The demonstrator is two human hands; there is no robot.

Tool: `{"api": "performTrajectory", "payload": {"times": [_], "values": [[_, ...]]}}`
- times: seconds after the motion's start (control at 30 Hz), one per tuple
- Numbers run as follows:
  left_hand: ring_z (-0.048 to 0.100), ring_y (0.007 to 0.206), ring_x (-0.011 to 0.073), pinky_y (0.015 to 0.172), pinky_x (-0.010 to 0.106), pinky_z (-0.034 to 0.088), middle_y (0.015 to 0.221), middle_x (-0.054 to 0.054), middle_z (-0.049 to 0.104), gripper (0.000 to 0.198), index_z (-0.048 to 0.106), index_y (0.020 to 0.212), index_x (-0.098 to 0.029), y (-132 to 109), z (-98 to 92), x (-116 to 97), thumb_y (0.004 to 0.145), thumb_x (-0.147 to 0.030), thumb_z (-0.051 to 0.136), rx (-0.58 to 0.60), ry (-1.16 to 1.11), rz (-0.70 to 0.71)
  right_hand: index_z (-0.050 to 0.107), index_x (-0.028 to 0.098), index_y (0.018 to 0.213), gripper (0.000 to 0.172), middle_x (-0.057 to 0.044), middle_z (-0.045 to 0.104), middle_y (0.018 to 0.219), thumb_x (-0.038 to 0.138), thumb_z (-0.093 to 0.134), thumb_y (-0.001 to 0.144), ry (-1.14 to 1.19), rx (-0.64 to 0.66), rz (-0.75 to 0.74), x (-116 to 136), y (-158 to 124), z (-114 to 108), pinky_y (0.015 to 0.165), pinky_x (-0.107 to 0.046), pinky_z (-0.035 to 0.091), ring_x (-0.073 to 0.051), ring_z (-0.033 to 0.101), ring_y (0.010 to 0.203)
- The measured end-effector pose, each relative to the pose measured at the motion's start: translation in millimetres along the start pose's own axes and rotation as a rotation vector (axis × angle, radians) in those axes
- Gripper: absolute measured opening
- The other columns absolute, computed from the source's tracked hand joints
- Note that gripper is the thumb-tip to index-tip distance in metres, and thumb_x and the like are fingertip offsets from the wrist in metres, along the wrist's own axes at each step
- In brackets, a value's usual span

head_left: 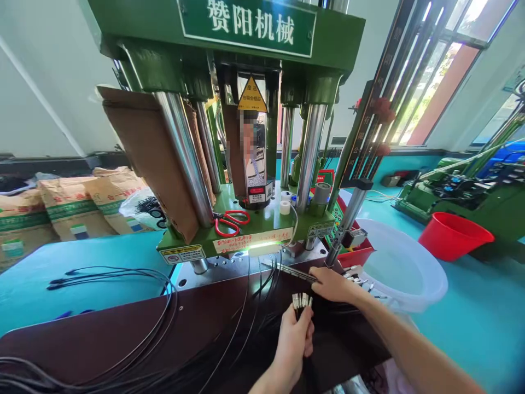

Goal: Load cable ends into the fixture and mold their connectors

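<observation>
My left hand is closed around a bundle of black cables whose pale metal-and-white connectors stick up above the fingers. To its upper right, my right hand grips long metal tweezers. Their tips point left, beneath the lit front edge of the green press. Thin black cables run from under that edge down over the dark brown tabletop. The right hand's fingertips are partly hidden behind its back.
Red-handled scissors lie on the press ledge beside a leaning cardboard sheet. More black cables loop at the left. A red bin, a large white tub and a red bucket stand at the right.
</observation>
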State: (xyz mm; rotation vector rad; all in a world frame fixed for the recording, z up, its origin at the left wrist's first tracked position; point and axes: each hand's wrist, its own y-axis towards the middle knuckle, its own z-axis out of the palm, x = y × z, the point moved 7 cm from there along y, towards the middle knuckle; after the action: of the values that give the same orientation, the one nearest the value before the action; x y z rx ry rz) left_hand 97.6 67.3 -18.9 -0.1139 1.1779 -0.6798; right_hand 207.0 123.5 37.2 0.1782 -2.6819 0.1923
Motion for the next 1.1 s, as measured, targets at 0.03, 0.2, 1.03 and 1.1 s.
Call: {"api": "performTrajectory", "payload": {"times": [0.03,0.2,1.03,1.1], "values": [[0.018,0.029,0.0009,0.03,0.016,0.011,0.039,-0.013,0.033,0.056,0.038,0.076,-0.021,-2,1.4,1,0.055,-0.069,0.058,0.009,0.012,-0.006,0.052,0.017,0.07,0.011,-0.001,0.053,0.064,0.012,0.042,0.067,0.026,0.011,0.018,-5,-14,0,0.061,-0.027,0.04,-0.015,0.051,0.063],[0.015,0.029,0.0002,0.031,0.016,0.008,0.04,-0.014,0.033,0.053,0.041,0.081,-0.021,-8,12.5,4,0.057,-0.064,0.06,0.093,0.045,-0.056,0.041,0.019,0.117,0.044,0.011,0.033,0.047,0.02,0.035,0.074,0.8,-0.045,0.345,-29,-87,30,0.029,-0.017,0.021,-0.007,0.024,0.031],[0.034,0.034,0.0036,0.033,0.017,0.025,0.045,-0.007,0.042,0.038,0.046,0.067,-0.016,-4,26.7,7,0.068,-0.052,0.057,0.101,0.269,0.108,0.055,0.022,0.117,0.049,0.004,0.053,0.059,0.047,0.061,0.075,1.42,-0.469,0.335,-23,-110,60,0.035,-0.016,0.032,-0.006,0.04,0.042],[0.035,0.036,0.0042,0.035,0.017,0.028,0.046,-0.007,0.042,0.038,0.048,0.076,-0.016,-2,20.2,-4,0.073,-0.054,0.051,0.042,0.226,0.187,0.046,0.02,0.125,0.059,0.008,0.041,0.046,0.05,0.058,0.076,1.464,-0.41,0.384,-24,-111,62,0.028,-0.015,0.019,-0.004,0.027,0.032]]}}
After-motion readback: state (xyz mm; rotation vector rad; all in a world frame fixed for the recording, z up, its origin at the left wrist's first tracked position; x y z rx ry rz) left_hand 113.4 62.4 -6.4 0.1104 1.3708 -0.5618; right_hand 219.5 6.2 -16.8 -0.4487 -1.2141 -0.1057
